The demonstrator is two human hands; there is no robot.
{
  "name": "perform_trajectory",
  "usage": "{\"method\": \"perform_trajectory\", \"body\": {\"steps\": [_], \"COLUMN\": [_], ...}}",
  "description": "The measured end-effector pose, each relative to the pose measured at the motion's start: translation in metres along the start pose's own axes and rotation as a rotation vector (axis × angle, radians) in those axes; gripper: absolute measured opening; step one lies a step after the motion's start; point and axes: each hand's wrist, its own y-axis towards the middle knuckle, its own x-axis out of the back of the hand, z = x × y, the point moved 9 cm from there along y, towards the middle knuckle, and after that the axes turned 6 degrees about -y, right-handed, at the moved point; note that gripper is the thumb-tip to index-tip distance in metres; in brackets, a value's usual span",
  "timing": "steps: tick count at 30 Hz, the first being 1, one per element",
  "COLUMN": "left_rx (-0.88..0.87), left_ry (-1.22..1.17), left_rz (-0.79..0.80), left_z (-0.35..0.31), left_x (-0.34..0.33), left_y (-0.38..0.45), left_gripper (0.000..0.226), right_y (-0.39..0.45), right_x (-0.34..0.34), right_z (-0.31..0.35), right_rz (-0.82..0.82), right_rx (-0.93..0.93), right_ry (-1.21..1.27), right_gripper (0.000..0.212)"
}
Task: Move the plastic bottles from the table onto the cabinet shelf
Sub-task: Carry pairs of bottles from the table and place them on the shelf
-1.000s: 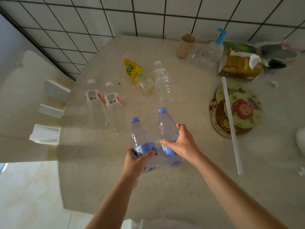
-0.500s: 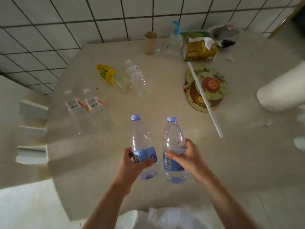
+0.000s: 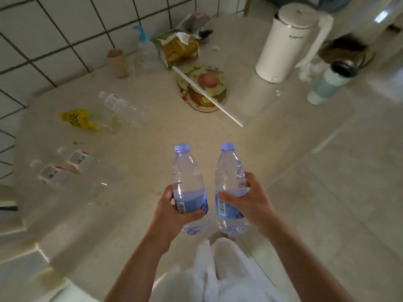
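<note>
My left hand [image 3: 174, 212] grips a clear blue-capped bottle [image 3: 187, 175] around its blue label, upright above the table's near edge. My right hand [image 3: 250, 201] holds a second blue-capped bottle [image 3: 229, 171] the same way, right beside the first. On the beige table [image 3: 152, 136] lie a yellow-labelled bottle [image 3: 85, 120], a clear white-labelled bottle [image 3: 117, 105], and two red-and-white-labelled bottles [image 3: 80, 160] [image 3: 52, 175] at the left. No cabinet shelf is in view.
At the back stand a cardboard tube [image 3: 117, 63], a pump bottle [image 3: 146, 49] and a torn snack bag [image 3: 178, 47]. A white stick [image 3: 207, 95] lies across round cartoon coasters [image 3: 202, 88]. A white kettle [image 3: 287, 40] and a pale blue tumbler [image 3: 331, 83] stand right. Tiled floor lies right.
Both hands lifted the blue-capped bottles off the table and drew them toward me. The view swung right, so the kettle and tumbler came into sight.
</note>
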Motion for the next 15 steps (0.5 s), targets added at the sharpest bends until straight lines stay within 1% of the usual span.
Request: {"method": "perform_trajectory", "body": {"steps": [2,5,9,11,15], "left_rx": [-0.018,-0.043,-0.053,-0.076,-0.095], "left_ry": [0.049,0.135,0.210,0.257,0.367], "left_rz": [0.082,0.195,0.378,0.459,0.622], "left_z": [-0.005,-0.010,-0.006,-0.001,0.022], "left_x": [-0.021,-0.057,-0.118,-0.151,-0.213], "left_y": [-0.004,-0.011,-0.028,-0.041,-0.077], "left_gripper": [0.071,0.069,0.071,0.069,0.069], "right_y": [-0.018,-0.044,-0.086,-0.111,-0.169], "right_x": [0.021,0.051,0.096,0.118,0.158], "right_z": [-0.014,-0.036,-0.077,-0.103,-0.154], "right_rz": [-0.061,-0.149,-0.297,-0.383,-0.544], "right_rx": [-0.015,-0.045,-0.090,-0.113,-0.174], "right_ry": [0.051,0.107,0.171,0.222,0.316], "right_gripper": [0.066,0.061,0.062,0.061,0.059]}}
